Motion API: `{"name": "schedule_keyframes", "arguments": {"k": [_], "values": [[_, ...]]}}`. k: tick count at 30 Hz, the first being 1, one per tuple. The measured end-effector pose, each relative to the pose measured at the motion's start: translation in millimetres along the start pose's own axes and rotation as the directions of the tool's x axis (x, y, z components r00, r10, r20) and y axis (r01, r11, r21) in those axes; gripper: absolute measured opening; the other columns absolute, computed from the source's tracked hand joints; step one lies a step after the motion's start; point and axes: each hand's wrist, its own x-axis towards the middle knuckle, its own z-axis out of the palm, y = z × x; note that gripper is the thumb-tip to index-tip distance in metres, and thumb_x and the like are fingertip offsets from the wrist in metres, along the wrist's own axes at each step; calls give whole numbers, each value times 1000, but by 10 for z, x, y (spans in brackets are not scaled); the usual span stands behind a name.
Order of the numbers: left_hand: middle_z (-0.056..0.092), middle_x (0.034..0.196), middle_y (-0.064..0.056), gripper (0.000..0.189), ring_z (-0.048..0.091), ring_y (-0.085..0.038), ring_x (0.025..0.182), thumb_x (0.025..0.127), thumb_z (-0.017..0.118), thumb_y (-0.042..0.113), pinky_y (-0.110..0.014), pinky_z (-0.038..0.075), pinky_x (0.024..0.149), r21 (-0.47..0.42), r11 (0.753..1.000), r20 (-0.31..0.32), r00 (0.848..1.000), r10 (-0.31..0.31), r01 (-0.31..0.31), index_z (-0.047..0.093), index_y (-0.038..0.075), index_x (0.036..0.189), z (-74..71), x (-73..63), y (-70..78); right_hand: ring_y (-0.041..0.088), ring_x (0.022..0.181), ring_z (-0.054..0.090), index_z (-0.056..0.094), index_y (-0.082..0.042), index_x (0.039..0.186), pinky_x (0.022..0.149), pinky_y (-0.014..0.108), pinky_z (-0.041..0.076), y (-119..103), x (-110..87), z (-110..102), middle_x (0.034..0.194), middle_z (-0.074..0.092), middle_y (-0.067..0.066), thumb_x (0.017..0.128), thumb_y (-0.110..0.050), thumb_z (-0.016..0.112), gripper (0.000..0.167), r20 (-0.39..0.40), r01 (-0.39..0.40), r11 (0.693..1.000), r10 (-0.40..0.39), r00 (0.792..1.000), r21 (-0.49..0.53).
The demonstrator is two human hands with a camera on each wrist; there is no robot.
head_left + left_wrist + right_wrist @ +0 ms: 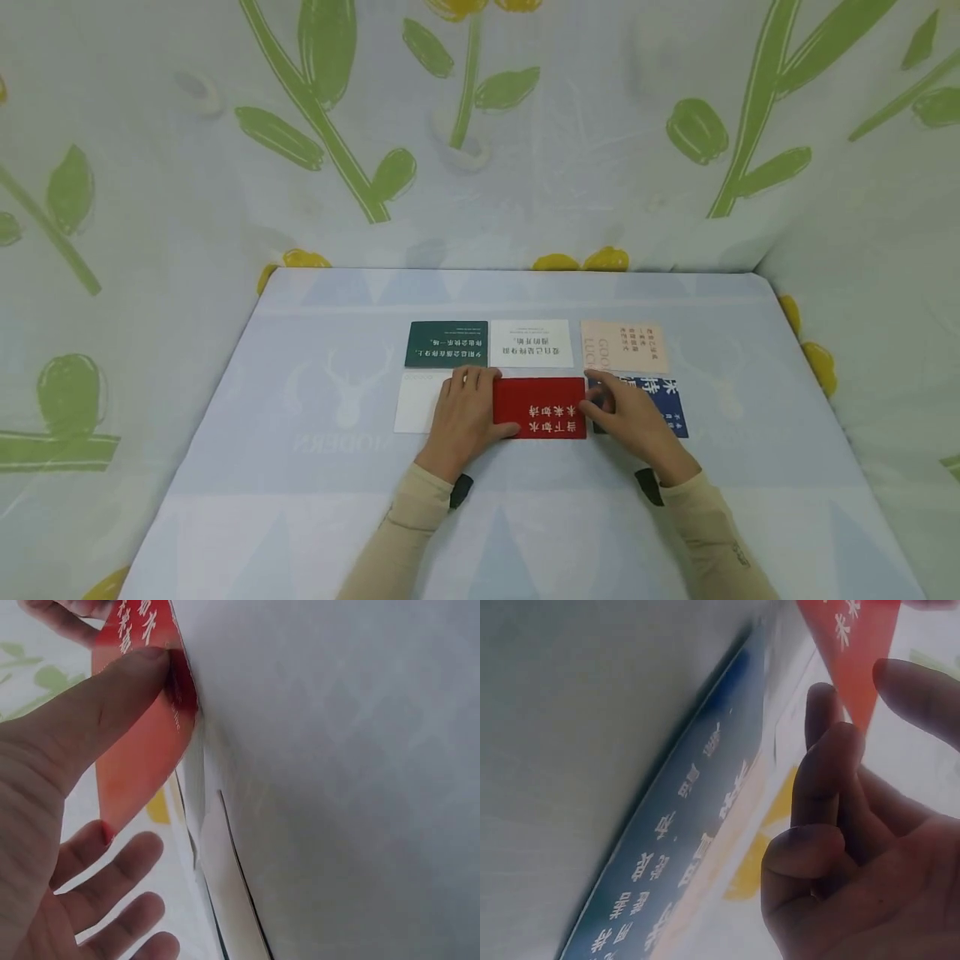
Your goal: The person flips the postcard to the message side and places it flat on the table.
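Observation:
A red card (540,408) with white writing is held level over the table. My left hand (461,417) grips its left end, the thumb (135,682) on the near edge and a fingertip at the far edge. Close to the card's right end is my right hand (626,412), its thumb and index finger apart and the other fingers (806,851) loosely curled. Whether it touches the card cannot be told. Beneath the right hand lies a blue card (671,408), partly hidden. A white card (416,404) lies partly under the left hand.
Along the back row lie a dark green card (446,344), a white printed card (531,343) and a pale pink card (626,346). They rest on a table (315,517) with a pale patterned cover. A leaf-patterned cloth (570,167) hangs behind and at the sides.

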Motion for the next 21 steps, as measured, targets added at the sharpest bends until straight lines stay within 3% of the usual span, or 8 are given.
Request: {"name": "schedule_keyframes", "arguments": {"k": [11, 17, 21], "values": [[69, 114, -6, 85, 58, -25, 109, 69, 91, 52, -42, 48, 90, -16, 999, -50, 998, -43, 42, 56, 9, 134, -13, -45, 18, 17, 75, 51, 64, -4, 128, 57, 27, 43, 31, -61, 6, 88, 65, 1, 93, -11, 72, 37, -41, 25, 1000, -25, 999, 1], [67, 97, 0, 67, 59, -21, 93, 83, 83, 44, -38, 48, 81, -174, 977, -93, 986, -141, 123, 60, 7, 134, -95, -83, -4, 17, 76, 52, 66, -7, 124, 60, 28, 43, 27, -76, 12, 90, 65, 1, 93, -12, 73, 32, -50, 22, 1000, -23, 998, -15], [66, 82, 4, 46, 56, -14, 77, 91, 76, 39, -33, 46, 70, -273, 945, -38, 979, -198, 181, 70, 9, 125, -133, -96, -6, 17, 76, 53, 67, -7, 122, 61, 28, 44, 13, -95, 0, 94, 66, 2, 93, -12, 73, 30, -55, 22, 1000, -23, 998, -16]]}}
